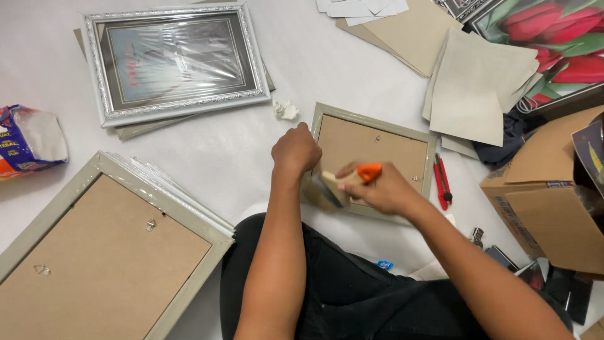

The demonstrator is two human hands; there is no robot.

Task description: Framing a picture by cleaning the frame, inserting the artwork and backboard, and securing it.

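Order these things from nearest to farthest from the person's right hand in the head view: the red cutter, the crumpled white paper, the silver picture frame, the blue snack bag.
From the right hand:
1. Red cutter, just to its right.
2. Crumpled white paper, up and to the left.
3. Silver picture frame, upper left.
4. Blue snack bag, at the far left edge.

matt fibreboard frame back, glossy silver frame

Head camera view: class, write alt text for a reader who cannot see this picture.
A person's left hand presses on a small grey picture frame lying face down while the right hand holds an orange-handled tool over its brown backing. A silver ornate frame and a larger grey face-down frame lie nearby on white paper.
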